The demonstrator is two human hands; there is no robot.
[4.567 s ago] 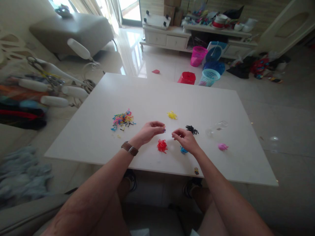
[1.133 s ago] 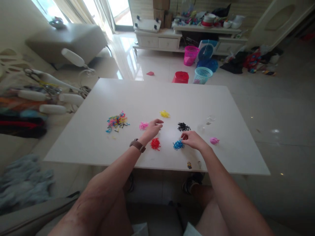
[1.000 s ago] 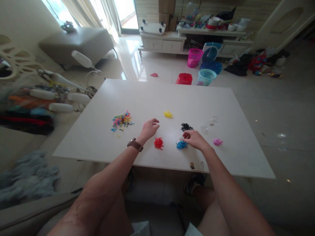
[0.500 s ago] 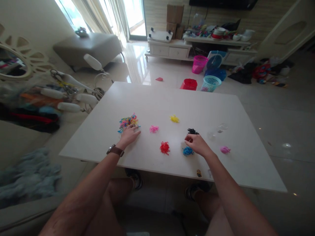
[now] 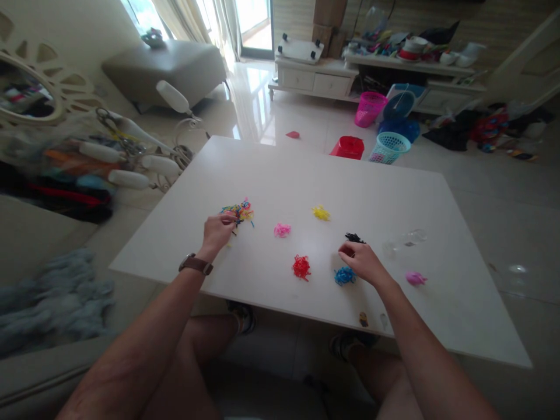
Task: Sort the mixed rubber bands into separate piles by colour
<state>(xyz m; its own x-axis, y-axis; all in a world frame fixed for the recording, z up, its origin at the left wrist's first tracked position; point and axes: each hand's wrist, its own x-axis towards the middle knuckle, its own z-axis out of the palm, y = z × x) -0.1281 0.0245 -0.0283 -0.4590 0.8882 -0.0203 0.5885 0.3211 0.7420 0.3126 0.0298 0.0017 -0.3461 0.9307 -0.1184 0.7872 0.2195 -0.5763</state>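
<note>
On the white table point(image 5: 271, 175) lies a mixed pile point(image 5: 245, 211) of small coloured strands that look like rubber bands. My left hand point(image 5: 217, 232), with a brown-strapped watch on its wrist, is at the pile's near left edge, thumb and fingers pinched together. A few stray bands lie just under it. My right hand point(image 5: 361, 259) hovers over the blue pile point(image 5: 345, 276), fingers curled and closed. Its fingers partly cover the black pile point(image 5: 353, 237) behind. What either hand holds is too small to make out.
Separate piles lie between my hands: pink point(image 5: 282, 230), red point(image 5: 301, 267) and yellow point(image 5: 321, 213). To the right are a clear plastic bottle point(image 5: 409, 240) and a purple-pink clump point(image 5: 415, 278). A small yellow-and-dark figure point(image 5: 363, 319) is by the near edge.
My left hand has gone from spread fingers over the mixed pile to a pinch at its near left side. My right hand stays near the blue and black piles. The view has shifted slightly.
</note>
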